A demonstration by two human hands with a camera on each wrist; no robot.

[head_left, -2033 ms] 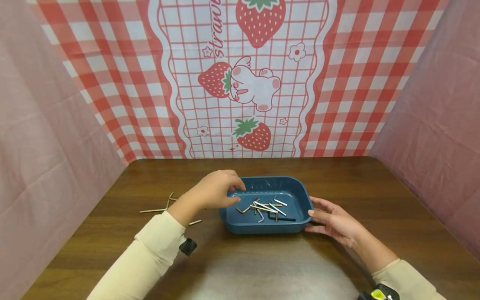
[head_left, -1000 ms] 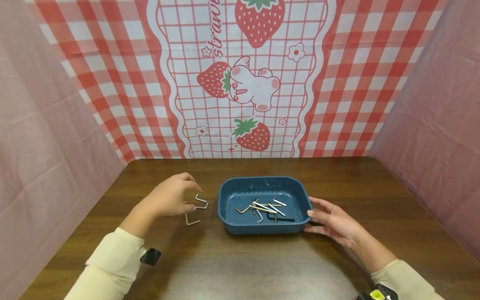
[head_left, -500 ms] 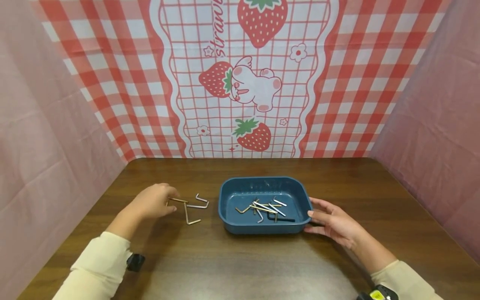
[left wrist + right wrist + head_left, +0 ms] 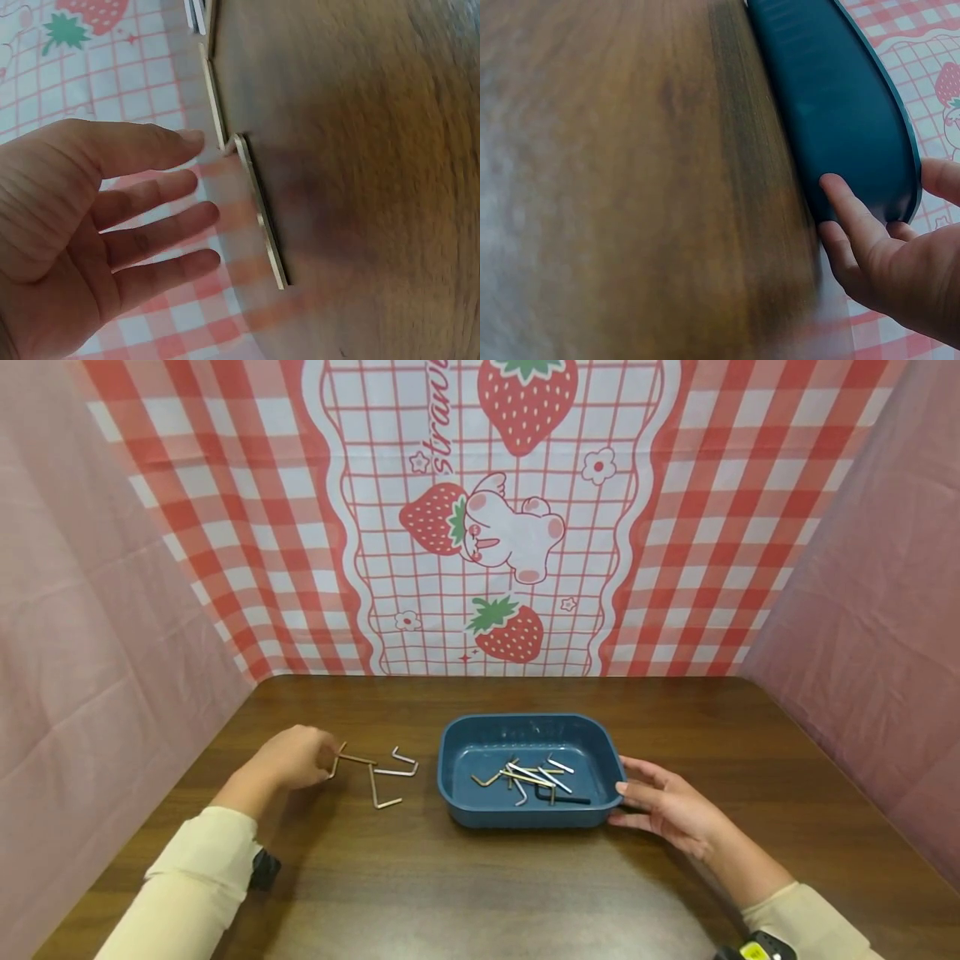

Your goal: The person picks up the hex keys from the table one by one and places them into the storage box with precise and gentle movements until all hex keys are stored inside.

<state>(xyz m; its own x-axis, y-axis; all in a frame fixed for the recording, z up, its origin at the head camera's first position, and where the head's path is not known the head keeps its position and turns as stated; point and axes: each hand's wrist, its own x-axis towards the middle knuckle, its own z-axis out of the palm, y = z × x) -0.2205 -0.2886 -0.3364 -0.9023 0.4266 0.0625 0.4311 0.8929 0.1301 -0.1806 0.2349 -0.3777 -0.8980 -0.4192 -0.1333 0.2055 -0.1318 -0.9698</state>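
Note:
My left hand (image 4: pixel 296 758) is beside the leftmost brass-coloured hex key (image 4: pixel 334 767) on the table. In the left wrist view its thumb and fingers are spread, with a gap between them and that key (image 4: pixel 259 210). To its right lie a second brass-coloured hex key (image 4: pixel 357 759), a paler one (image 4: pixel 373 787) and silver ones (image 4: pixel 395 772). Around the right end of a blue tray (image 4: pixel 525 818), my right hand (image 4: pixel 671 806) rests lightly, thumb at the rim. Its fingers (image 4: pixel 851 214) touch the tray's outer wall in the right wrist view.
Inside the tray is a loose pile of silver and brass-coloured hex keys (image 4: pixel 536 774), plus a black hex key (image 4: pixel 566 798). The wooden table (image 4: pixel 480 893) backs onto a strawberry-print checked cloth (image 4: pixel 480 568). Pink cloth (image 4: pixel 862 610) hangs at both sides.
My left hand has moved from over the tray leftward past the loose hex keys, down beside the leftmost one. The right hand and the tray have stayed put.

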